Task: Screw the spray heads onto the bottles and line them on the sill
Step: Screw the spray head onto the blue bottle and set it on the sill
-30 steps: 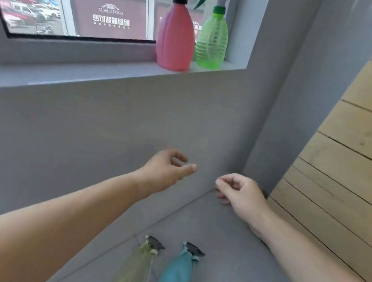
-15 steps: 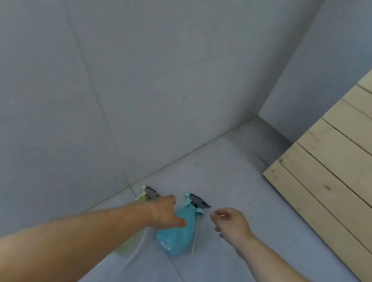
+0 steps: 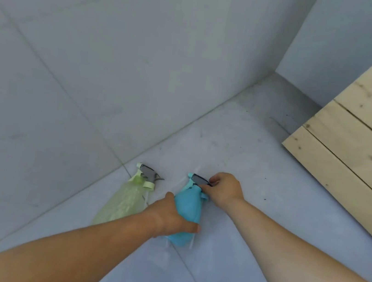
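Note:
A blue bottle point(image 3: 186, 209) lies on the grey floor, its neck pointing away from me. My left hand point(image 3: 172, 218) is wrapped around its lower body. My right hand point(image 3: 223, 190) grips its blue and grey spray head point(image 3: 198, 180) at the neck. To the left, a pale green bottle point(image 3: 122, 201) lies on the floor beside the wall, with its green and grey spray head point(image 3: 147, 177) at its neck. Neither hand touches it. The sill is out of view.
A grey tiled wall point(image 3: 96, 55) meets the floor point(image 3: 240, 221) just behind the bottles. A pale wooden plank panel point(image 3: 360, 147) stands at the right, close to my right arm.
The view has dropped from the sill to the floor. Both hands came down: the left closed around the blue bottle's body and the right took hold of its spray head.

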A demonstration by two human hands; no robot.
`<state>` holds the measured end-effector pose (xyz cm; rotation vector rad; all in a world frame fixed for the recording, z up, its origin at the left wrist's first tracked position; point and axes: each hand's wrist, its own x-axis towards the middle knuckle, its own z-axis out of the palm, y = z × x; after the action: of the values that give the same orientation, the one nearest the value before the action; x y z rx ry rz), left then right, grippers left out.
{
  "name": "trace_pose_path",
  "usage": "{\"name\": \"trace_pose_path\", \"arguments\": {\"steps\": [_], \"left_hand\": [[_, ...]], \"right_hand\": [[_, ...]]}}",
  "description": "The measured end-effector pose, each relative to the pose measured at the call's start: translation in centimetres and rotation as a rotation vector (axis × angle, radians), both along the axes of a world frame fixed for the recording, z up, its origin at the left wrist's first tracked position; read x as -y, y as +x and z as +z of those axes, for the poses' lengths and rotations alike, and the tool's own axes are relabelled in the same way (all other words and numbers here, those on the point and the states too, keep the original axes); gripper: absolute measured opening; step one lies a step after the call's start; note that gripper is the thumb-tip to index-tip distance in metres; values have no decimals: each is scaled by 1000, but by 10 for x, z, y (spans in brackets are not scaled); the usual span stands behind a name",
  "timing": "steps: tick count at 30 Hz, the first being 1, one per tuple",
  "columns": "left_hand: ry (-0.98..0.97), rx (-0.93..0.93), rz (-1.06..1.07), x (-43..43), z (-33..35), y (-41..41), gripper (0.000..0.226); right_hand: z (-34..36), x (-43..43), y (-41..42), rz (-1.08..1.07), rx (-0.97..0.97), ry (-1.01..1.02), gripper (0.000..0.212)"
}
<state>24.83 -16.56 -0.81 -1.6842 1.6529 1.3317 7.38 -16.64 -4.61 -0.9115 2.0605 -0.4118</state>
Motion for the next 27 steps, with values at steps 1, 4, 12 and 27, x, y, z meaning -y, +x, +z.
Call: {"name": "trace_pose_path", "arguments": {"steps": [1, 4, 12, 27], "left_hand": [[10, -6, 33, -1, 1, 0, 92], [32, -50, 123, -5, 2, 2, 84], [57, -148, 190, -12, 13, 4, 80], [-159, -446, 34, -24, 199, -6, 81]], "right_hand": [[-1, 0, -1, -13, 12, 16, 37], [-3, -3, -6, -65, 107, 48, 30], [18, -15, -18, -201, 356, 95, 18], [244, -67, -63, -245, 489, -292, 14]]}}
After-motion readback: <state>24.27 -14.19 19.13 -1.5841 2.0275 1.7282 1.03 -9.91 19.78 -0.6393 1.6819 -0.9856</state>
